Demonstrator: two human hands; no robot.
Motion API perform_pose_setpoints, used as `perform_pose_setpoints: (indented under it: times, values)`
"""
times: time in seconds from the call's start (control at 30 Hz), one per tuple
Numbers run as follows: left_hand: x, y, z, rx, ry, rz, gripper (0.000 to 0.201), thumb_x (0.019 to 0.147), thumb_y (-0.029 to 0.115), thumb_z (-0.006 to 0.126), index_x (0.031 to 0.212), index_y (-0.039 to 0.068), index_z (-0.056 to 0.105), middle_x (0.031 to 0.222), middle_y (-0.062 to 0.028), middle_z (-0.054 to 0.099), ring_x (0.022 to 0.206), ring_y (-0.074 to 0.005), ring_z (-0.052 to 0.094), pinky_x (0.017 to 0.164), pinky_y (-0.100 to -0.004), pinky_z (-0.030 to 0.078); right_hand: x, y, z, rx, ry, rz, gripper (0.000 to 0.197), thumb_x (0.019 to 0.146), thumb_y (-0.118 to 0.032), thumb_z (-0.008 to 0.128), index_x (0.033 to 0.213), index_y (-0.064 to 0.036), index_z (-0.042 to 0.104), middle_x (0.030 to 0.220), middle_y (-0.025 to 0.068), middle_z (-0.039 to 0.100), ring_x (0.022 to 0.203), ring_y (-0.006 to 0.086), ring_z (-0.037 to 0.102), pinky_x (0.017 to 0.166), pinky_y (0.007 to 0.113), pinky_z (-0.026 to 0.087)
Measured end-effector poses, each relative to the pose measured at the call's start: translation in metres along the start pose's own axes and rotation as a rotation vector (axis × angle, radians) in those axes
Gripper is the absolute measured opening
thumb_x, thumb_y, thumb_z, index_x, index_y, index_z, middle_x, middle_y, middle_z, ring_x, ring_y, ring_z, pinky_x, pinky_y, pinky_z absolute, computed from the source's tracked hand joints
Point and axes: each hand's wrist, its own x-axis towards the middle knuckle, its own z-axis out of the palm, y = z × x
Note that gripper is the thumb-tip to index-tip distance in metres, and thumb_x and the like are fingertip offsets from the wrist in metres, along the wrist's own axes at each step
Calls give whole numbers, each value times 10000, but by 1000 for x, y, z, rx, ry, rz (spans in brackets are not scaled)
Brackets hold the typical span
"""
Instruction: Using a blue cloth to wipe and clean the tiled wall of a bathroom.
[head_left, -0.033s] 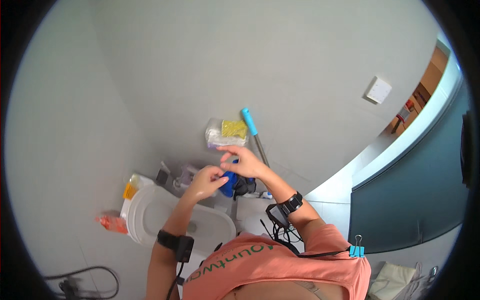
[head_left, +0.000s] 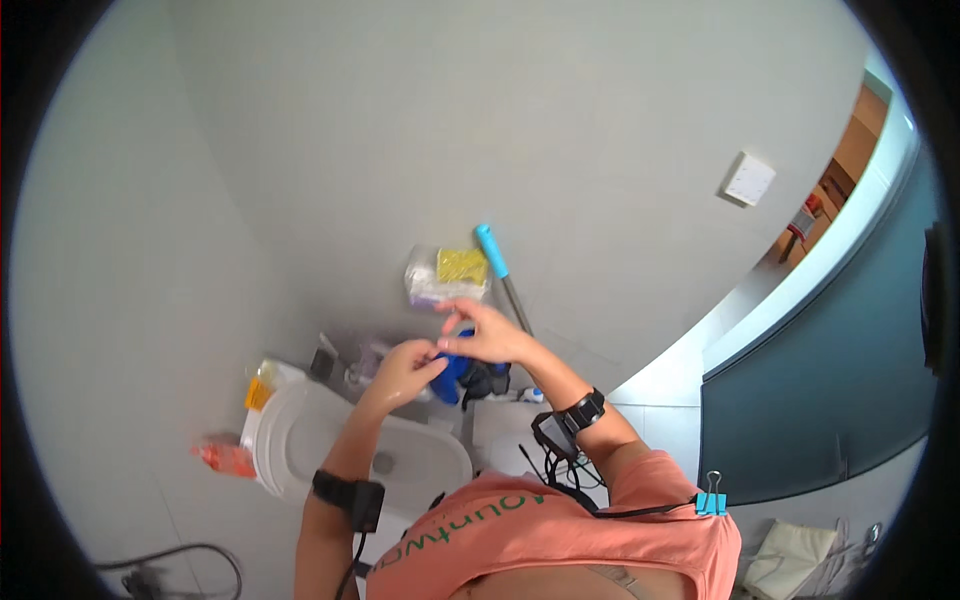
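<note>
My left hand [head_left: 400, 375] is in front of me at the middle of the view, fingers curled and thumb alongside. Whatever lies between its fingertips, if anything, is too small to make out. Just to its right, my right hand [head_left: 485, 335] has its index finger stretched out and its thumb apart, with the thumb tip close to or touching the left fingertips. Beyond and below the hands are a bunched blue item [head_left: 450, 380] and a black one [head_left: 485, 380], partly hidden. A clear plastic-wrapped package [head_left: 425, 290] with a yellow label appears beyond my right fingers.
A white toilet [head_left: 445, 445] with its seat raised stands at lower left, beside an orange-red bottle [head_left: 228, 458]. A pole with a light blue grip [head_left: 492, 250] leans against the grey wall [head_left: 560, 120]. A dark door panel [head_left: 820, 370] curves along the right.
The whole view has shifted slightly, so the package and pole sit a little lower and further left. Both hands keep nearly the same pose, close together.
</note>
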Motion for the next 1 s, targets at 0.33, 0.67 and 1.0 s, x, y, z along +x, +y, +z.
perform_pose_setpoints:
  times: [0.33,0.67,1.0]
  values:
    - [26,7,-1,102,-178,84,210,947,212,539,1040,25,563,894,-57,608,803,-150,547,749,-312,462,-30,23,-86,108,-677,275,327,820,-195,728,1046,10,612,826,11,647,747,85,552,665,279,476]
    - [187,185,-22,111,335,662,254,813,47,654,1043,51,546,1072,-98,549,972,-215,549,852,-335,447,49,-95,-241,-894,936,-221,239,687,-79,688,920,-68,635,1010,134,631,985,326,579,872,444,431]
    - [242,155,18,356,444,706,427,758,15,638,1177,94,642,1103,-115,481,916,-220,510,780,-308,451,106,29,-260,-1487,822,-386,645,755,-489,656,1362,-364,478,1508,19,326,1399,293,239,1049,624,170]
